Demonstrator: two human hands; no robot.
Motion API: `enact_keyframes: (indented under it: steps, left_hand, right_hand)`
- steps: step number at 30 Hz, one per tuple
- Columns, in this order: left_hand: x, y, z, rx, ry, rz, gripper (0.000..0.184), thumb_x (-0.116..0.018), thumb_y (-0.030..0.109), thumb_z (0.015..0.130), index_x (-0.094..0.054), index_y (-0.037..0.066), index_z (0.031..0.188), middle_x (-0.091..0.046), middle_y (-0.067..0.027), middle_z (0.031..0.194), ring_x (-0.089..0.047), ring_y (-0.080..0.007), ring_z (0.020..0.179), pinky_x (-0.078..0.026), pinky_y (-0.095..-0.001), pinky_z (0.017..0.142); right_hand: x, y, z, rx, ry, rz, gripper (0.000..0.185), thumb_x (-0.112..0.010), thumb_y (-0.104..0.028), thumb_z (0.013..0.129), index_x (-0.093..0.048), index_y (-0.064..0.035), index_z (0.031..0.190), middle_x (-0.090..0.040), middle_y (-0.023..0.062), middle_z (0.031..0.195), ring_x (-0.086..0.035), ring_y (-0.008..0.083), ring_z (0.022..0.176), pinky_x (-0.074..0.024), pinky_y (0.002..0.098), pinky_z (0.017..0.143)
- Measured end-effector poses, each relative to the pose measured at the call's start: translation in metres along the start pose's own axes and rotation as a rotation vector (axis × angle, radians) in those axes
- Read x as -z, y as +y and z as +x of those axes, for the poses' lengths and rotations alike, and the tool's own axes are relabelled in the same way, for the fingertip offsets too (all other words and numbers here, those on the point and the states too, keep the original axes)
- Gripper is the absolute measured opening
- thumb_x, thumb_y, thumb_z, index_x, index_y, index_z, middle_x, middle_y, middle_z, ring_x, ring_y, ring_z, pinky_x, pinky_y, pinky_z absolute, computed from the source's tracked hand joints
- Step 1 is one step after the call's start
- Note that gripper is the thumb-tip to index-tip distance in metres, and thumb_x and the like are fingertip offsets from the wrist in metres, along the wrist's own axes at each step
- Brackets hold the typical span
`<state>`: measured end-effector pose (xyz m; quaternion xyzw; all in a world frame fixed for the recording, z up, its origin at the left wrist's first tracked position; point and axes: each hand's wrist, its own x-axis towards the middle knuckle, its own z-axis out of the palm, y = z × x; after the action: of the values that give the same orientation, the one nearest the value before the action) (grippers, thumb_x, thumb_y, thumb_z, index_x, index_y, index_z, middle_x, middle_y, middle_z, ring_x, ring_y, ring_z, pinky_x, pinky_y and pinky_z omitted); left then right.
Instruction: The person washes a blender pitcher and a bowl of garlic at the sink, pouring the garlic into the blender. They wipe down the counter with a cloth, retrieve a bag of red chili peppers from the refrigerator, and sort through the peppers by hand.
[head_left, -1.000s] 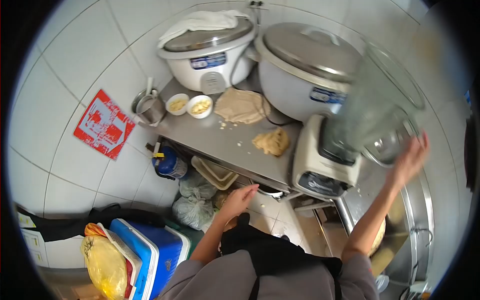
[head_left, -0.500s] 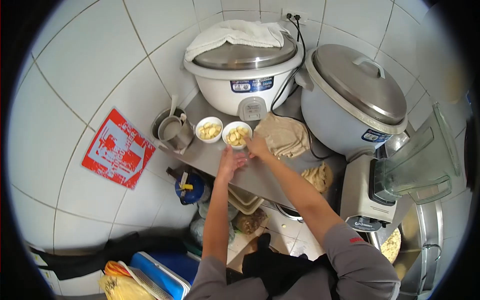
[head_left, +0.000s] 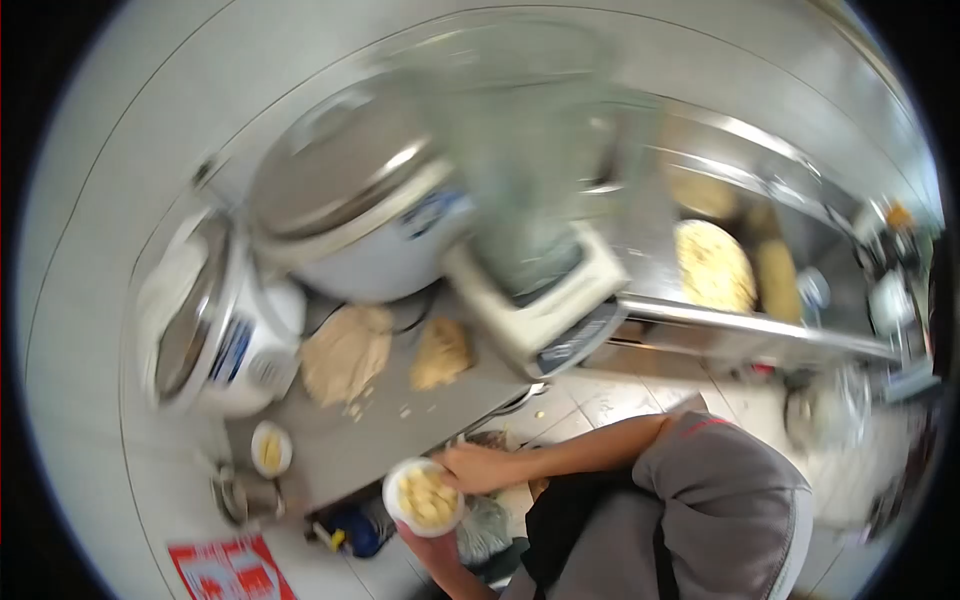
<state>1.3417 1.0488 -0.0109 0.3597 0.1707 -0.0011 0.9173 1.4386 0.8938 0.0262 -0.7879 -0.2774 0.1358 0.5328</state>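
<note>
A white bowl [head_left: 393,487] of pale yellow pieces that look like peeled garlic cloves [head_left: 428,497] is off the counter, in front of its edge. My left hand [head_left: 432,548] supports the bowl from below and the near side, its fingers partly hidden by it. At the bowl's right rim, my right hand [head_left: 482,468] has its fingers closed on the edge. A second white bowl [head_left: 271,449] with similar pieces stands on the counter at the left, beside a metal pot [head_left: 245,498].
Two rice cookers [head_left: 355,200] stand along the wall. A blurred blender [head_left: 535,300] sits right of a beige cloth [head_left: 347,355] and a crumpled tan cloth [head_left: 441,354]. Farther right, a sink [head_left: 640,260] holds a container of chopped yellow food [head_left: 714,266]. Small scraps lie on the counter.
One bowl has been lifted off the counter and carried toward my body, with both hands on it. My view has swung right, bringing the sink into sight.
</note>
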Motion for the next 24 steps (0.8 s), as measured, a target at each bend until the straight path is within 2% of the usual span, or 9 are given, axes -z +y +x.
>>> enact_keyframes:
  steps: [1, 4, 6, 9, 11, 12, 15, 19, 24]
  left_hand:
    - [-0.009, -0.021, -0.015, 0.089, -0.015, 0.103, 0.066, -0.033, 0.050, 0.081, -0.027, 0.008, 0.131, -0.040, -0.0108, 0.127, -0.045, -0.0295, 0.110, -0.045, -0.0455, 0.083]
    - [-0.067, -0.082, -0.034, 0.342, -0.257, 0.157, 0.059, -0.038, 0.033, 0.079, -0.027, 0.007, 0.131, -0.039, -0.0129, 0.128, -0.042, -0.0300, 0.114, -0.043, -0.0490, 0.084]
    - [-0.094, -0.138, -0.030, 0.494, -0.301, 0.163, 0.060, -0.041, 0.025, 0.075, -0.027, 0.006, 0.130, -0.039, -0.0147, 0.127, -0.042, -0.0291, 0.114, -0.038, -0.0472, 0.092]
    - [-0.170, -0.220, -0.037, 0.546, -0.505, 0.275, 0.054, -0.039, 0.019, 0.077, -0.030, 0.006, 0.128, -0.042, -0.0117, 0.123, -0.042, -0.0277, 0.114, -0.034, -0.0450, 0.095]
    - [-0.205, -0.285, -0.037, 0.685, -0.531, 0.226, 0.049, -0.039, 0.019, 0.078, -0.033, 0.006, 0.125, -0.045, -0.0090, 0.120, -0.043, -0.0250, 0.112, -0.034, -0.0418, 0.095]
    - [-0.233, -0.311, -0.044, 0.714, -0.542, 0.279, 0.048, -0.040, 0.020, 0.078, -0.035, 0.007, 0.124, -0.045, -0.0083, 0.120, -0.044, -0.0233, 0.111, -0.035, -0.0411, 0.093]
    - [-0.313, -0.393, -0.058, 0.745, -0.659, 0.349, 0.045, -0.040, 0.024, 0.081, -0.037, 0.007, 0.122, -0.046, -0.0076, 0.119, -0.046, -0.0198, 0.109, -0.040, -0.0409, 0.087]
    - [-0.406, -0.475, -0.079, 0.853, -0.824, 0.392, 0.047, -0.033, 0.040, 0.088, -0.033, 0.012, 0.125, -0.044, -0.0079, 0.121, -0.047, -0.0215, 0.108, -0.043, -0.0438, 0.083]
    - [-0.489, -0.582, -0.069, 0.884, -0.915, 0.413, 0.060, -0.024, 0.056, 0.086, -0.028, 0.013, 0.127, -0.042, -0.0098, 0.123, -0.047, -0.0256, 0.108, -0.045, -0.0456, 0.082]
  right_hand:
    - [0.013, 0.014, -0.031, -0.016, -0.027, -0.036, 0.023, -0.048, -0.014, 0.075, -0.052, 0.0066, 0.083, -0.056, 0.0261, 0.070, -0.057, 0.0400, 0.069, -0.0449, 0.0441, 0.066]
    - [0.072, 0.032, -0.122, -0.265, -0.058, -0.183, 0.028, -0.052, -0.018, 0.076, -0.052, 0.0057, 0.091, -0.057, 0.0239, 0.076, -0.057, 0.0387, 0.073, -0.0451, 0.0444, 0.065]
    - [0.104, 0.035, -0.189, -0.159, 0.413, -0.347, 0.028, -0.054, -0.018, 0.077, -0.053, 0.0022, 0.096, -0.054, 0.0190, 0.090, -0.055, 0.0333, 0.081, -0.0457, 0.0406, 0.067]
    - [0.173, 0.029, -0.271, -0.042, 0.526, -0.545, 0.027, -0.058, -0.017, 0.072, -0.055, -0.0035, 0.096, -0.048, 0.0123, 0.095, -0.050, 0.0291, 0.084, -0.0451, 0.0346, 0.071]
    - [0.204, 0.052, -0.322, -0.129, 0.485, -0.722, 0.031, -0.059, -0.020, 0.070, -0.056, -0.0055, 0.097, -0.050, 0.0095, 0.095, -0.049, 0.0247, 0.084, -0.0428, 0.0322, 0.075]
    - [0.219, 0.068, -0.344, -0.142, 0.497, -0.927, 0.034, -0.061, -0.022, 0.067, -0.056, -0.0070, 0.097, -0.050, 0.0079, 0.094, -0.049, 0.0238, 0.085, -0.0423, 0.0325, 0.076]
    - [0.279, 0.097, -0.410, -0.260, 0.549, -1.047, 0.034, -0.061, -0.022, 0.065, -0.057, -0.0078, 0.095, -0.052, 0.0075, 0.095, -0.049, 0.0241, 0.087, -0.0420, 0.0328, 0.077]
    - [0.358, 0.126, -0.481, -0.559, 0.715, -0.933, 0.020, -0.058, -0.016, 0.069, -0.061, -0.0069, 0.087, -0.053, 0.0100, 0.092, -0.053, 0.0296, 0.084, -0.0477, 0.0379, 0.068]
    - [0.472, 0.144, -0.557, -0.387, 0.963, -0.745, 0.020, -0.061, -0.017, 0.071, -0.063, -0.0067, 0.088, -0.059, 0.0103, 0.097, -0.052, 0.0312, 0.091, -0.0447, 0.0380, 0.077]
